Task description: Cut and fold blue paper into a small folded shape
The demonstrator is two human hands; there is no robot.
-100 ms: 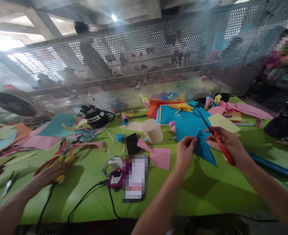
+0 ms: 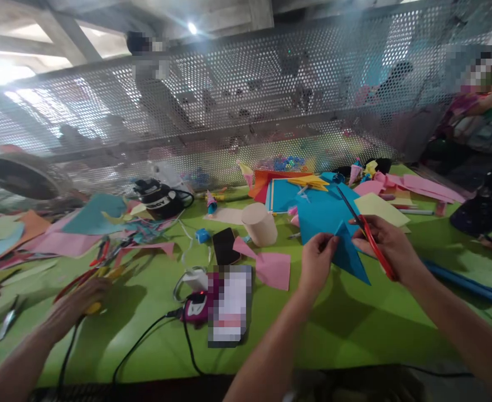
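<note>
My left hand [image 2: 317, 261] is closed, pinching a folded piece of blue paper [image 2: 350, 258] between thumb and fingers. The paper comes to a point at its lower right, above the green tabletop. My right hand [image 2: 386, 245] is wrapped round a pair of scissors [image 2: 370, 243] with red handles. Their dark blades slant up and left, above the blue paper; whether they touch it I cannot tell. The right fingertips are close to the paper's right edge. Behind my hands spreads a larger blue sheet [image 2: 319, 218].
Another person's hand [image 2: 81, 298] rests by a yellow-handled tool at left. Pink paper [image 2: 273, 269], a phone [image 2: 226, 247], a beige cylinder [image 2: 260, 226] and a purple power socket [image 2: 198, 306] with black cords lie left of my hands. A blue strip [image 2: 466, 283] lies right.
The other person's hand at left has shifted slightly left. My hands, the blue paper and the scissors look almost the same.
</note>
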